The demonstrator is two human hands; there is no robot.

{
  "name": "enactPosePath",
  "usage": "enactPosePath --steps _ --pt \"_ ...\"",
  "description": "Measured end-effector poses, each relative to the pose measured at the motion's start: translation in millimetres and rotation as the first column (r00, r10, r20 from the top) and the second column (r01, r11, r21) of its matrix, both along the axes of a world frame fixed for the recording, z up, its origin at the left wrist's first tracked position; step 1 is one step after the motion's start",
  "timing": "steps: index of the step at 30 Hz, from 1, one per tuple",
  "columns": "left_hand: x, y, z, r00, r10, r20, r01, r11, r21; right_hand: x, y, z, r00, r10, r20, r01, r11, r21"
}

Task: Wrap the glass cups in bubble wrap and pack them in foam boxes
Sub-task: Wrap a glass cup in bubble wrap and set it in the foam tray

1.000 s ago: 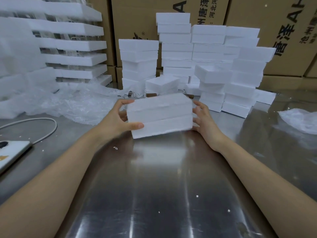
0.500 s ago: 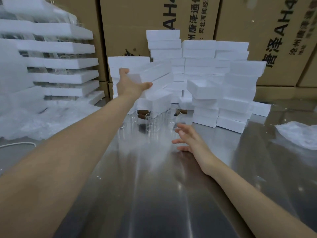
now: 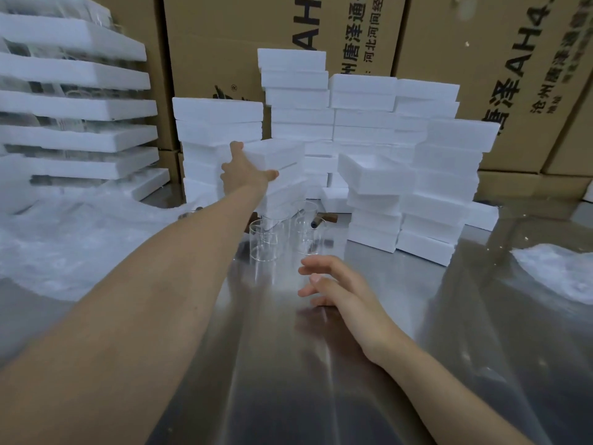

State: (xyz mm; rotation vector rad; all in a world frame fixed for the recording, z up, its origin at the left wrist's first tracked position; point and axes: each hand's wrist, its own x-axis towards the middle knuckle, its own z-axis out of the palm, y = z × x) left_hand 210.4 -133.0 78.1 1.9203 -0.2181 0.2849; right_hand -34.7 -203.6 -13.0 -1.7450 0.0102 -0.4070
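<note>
head view | left hand [image 3: 245,175] grips white rectangular foam boxes [image 3: 279,154], far fingers hidden | right hand [image 3: 333,284] spread, holding nothing, above shiny steel tabletop [image 3: 288,364] | clear glass cups [image 3: 266,242] on tabletop between hands, perhaps four, outlines faint

Matt white foam boxes [image 3: 375,173], clear glossy glass cups [image 3: 263,240], brushed reflective steel table [image 3: 288,380].

White foam box [image 3: 279,155] gripped at its left end by left hand [image 3: 244,171], over a short pile just behind the cups. Clear glass cups [image 3: 267,239], upright and bare, clustered on the worktop [image 3: 288,364]. More foam boxes [image 3: 362,123] stacked behind. Crumpled bubble wrap [image 3: 64,245] heaped at left, more at far right.
</note>
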Motion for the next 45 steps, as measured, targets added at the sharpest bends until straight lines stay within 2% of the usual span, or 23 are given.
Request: enactPosePath --steps 4,8,10,15,19,23,26,28,30,32,34,37,38,40,43,45 --pt "-3 -6 -6 0.998 0.056 0.004 -0.056 0.993 0.101 0 1 0 1.0 -0.004 0.001 0.004 1.0 -0.015" --pt "-8 9 6 0.999 -0.045 -0.024 0.049 0.981 0.19 1 2 1 1.0 -0.026 -0.008 0.026 1.0 0.002" --pt "-19 23 14 0.997 -0.076 -0.015 0.078 0.982 0.172 0 4 3 0.999 -0.039 -0.018 0.039 0.999 0.007" --pt "-95 58 -11 0.979 -0.057 0.195 0.059 0.998 -0.004 -3 7 9 0.994 -0.081 -0.07 0.084 0.996 0.033" --pt "-156 78 -46 0.938 -0.175 0.299 0.139 0.981 0.138 -8 10 11 0.99 -0.12 -0.076 0.121 0.993 0.012" --pt "-173 95 -74 0.945 -0.215 0.247 0.193 0.975 0.112 -9 13 7 0.988 -0.15 -0.046 0.145 0.983 -0.109" --pt "-180 106 -99 0.97 -0.218 0.106 0.19 0.956 0.225 -7 12 3 0.988 -0.154 -0.019 0.147 0.97 -0.192" --pt "-182 107 -102 0.968 -0.225 0.109 0.193 0.949 0.251 -4 9 1 0.984 -0.176 -0.002 0.171 0.958 -0.23" --pt "-184 105 -100 0.965 -0.212 0.151 0.148 0.924 0.353 -1 7 -2 0.974 -0.225 0.028 0.223 0.926 -0.306" --pt "-185 103 -98 0.965 -0.204 0.167 0.116 0.898 0.425 4 5 -5 0.946 -0.302 0.121 0.324 0.862 -0.39" --pt "-184 102 -100 0.959 -0.225 0.171 0.125 0.88 0.458 6 0 -6 0.897 -0.366 0.25 0.443 0.75 -0.491" --pt "-180 101 -101 0.952 -0.244 0.183 0.128 0.863 0.489 12 -14 2 0.847 -0.382 0.369 0.519 0.445 -0.73" --pt "-180 101 -101 0.951 -0.249 0.186 0.13 0.863 0.488 15 -22 8 0.834 -0.395 0.385 0.525 0.355 -0.773" --pt "-179 100 -101 0.946 -0.255 0.198 0.13 0.862 0.489 25 -39 24 0.802 -0.451 0.391 0.532 0.242 -0.812" --pt "-176 99 -101 0.944 -0.268 0.194 0.146 0.863 0.484 44 -62 53 0.784 -0.486 0.386 0.494 0.112 -0.862" --pt "-175 97 -101 0.94 -0.286 0.184 0.164 0.855 0.492 55 -77 68 0.766 -0.537 0.353 0.452 0.059 -0.89"
